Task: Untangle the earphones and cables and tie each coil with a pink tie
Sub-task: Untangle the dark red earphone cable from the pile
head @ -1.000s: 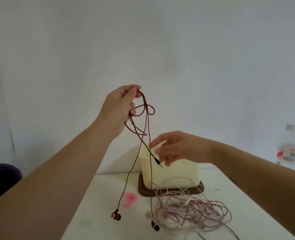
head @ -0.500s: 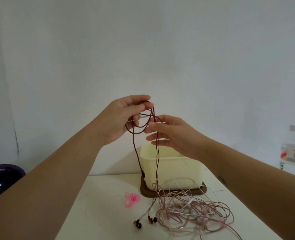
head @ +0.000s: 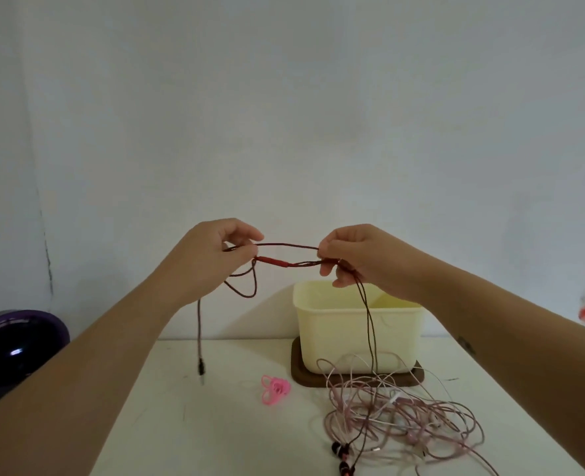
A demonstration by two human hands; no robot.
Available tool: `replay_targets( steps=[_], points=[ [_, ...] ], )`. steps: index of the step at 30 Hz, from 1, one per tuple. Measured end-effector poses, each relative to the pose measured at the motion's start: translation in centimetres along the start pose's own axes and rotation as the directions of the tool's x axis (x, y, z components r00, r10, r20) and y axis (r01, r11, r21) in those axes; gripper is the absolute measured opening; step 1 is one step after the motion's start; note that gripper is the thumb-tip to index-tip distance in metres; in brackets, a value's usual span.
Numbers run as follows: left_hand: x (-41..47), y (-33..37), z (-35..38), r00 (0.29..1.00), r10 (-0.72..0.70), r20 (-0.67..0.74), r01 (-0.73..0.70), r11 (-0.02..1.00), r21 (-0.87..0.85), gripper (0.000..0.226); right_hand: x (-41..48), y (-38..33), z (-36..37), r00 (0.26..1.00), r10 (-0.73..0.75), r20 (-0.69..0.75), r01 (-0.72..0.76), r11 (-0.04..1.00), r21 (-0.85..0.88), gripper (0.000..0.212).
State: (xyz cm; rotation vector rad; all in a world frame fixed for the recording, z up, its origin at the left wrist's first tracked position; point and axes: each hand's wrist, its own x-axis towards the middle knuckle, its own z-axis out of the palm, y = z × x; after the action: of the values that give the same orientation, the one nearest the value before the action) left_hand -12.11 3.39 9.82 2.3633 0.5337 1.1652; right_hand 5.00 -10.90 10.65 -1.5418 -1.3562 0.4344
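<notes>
Left hand [head: 212, 257] and right hand [head: 358, 259] have drawn apart, pinching the red earphones [head: 287, 246] stretched between them.

The dark red earphones [head: 272, 261] stretch in the air between the left hand [head: 212, 257] and the right hand [head: 351, 257], both pinching them. Their plug [head: 200, 366] hangs free and their earbuds [head: 340, 452] rest on the bench [head: 215, 427]. The pink ties [head: 276, 389] lie bunched near a loose tangle of pale pink cables [head: 407, 419].

Both hands have drawn apart above the cream tub [head: 358, 329] — left hand [head: 212, 255] and right hand [head: 356, 257] now stretch the dark red earphone cord [head: 285, 246] level between them, its plug [head: 201, 367] hanging free.
</notes>
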Motion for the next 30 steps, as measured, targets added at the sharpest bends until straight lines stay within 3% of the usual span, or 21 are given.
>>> replay_targets(
  steps=[4,9,11,13,15,18,20,23,26,30],
  points=[
    [-0.8,-2.1,0.2,0.998,-0.040,-0.051,0.041,0.999,0.014,0.012,-0.1,0.7,1.0,0.999,0.048,-0.019,-0.040,0.952,0.304,0.020],
    [-2.3,-5.4,2.0,0.994,-0.108,-0.034,0.111,0.986,0.128,0.010,0.1,2.8,1.9,0.991,0.098,-0.090,0.012,0.609,0.793,0.025],
    [-2.8,-7.0,2.5,0.983,-0.175,-0.052,0.179,0.980,0.086,0.009,0.3,4.1,2.1,0.983,0.136,-0.126,0.031,0.548,0.836,0.027],
    [-3.3,-8.3,2.7,0.951,-0.296,-0.089,0.287,0.952,-0.105,0.012,0.5,5.3,2.5,0.968,0.175,-0.181,0.040,0.604,0.796,0.028],
    [-3.4,-9.5,2.7,0.874,-0.476,-0.101,0.392,0.812,-0.432,0.020,0.8,6.3,2.8,0.938,0.219,-0.268,0.080,0.616,0.783,0.028],
    [-3.6,-11.3,2.4,0.747,-0.664,0.041,0.380,0.375,-0.846,0.023,1.2,7.8,2.0,0.891,0.322,-0.321,0.172,0.414,0.894,0.032],
    [-3.9,-12.5,2.1,0.694,-0.702,0.162,0.354,0.137,-0.925,0.022,1.4,8.9,1.6,0.885,0.358,-0.297,0.152,0.380,0.912,0.034],
    [-4.3,-13.5,2.1,0.657,-0.700,0.281,0.393,0.001,-0.919,0.022,1.7,10.1,2.0,0.918,0.344,-0.196,0.031,0.431,0.902,0.031],
    [-4.3,-13.8,2.9,0.662,-0.684,0.308,0.505,0.103,-0.857,0.021,2.0,10.3,2.7,0.937,0.327,-0.121,-0.083,0.547,0.833,0.029],
    [-4.3,-13.1,4.0,0.682,-0.665,0.303,0.690,0.448,-0.569,0.021,2.0,9.6,3.6,0.959,0.257,-0.120,-0.114,0.737,0.666,0.021]
  ],
)
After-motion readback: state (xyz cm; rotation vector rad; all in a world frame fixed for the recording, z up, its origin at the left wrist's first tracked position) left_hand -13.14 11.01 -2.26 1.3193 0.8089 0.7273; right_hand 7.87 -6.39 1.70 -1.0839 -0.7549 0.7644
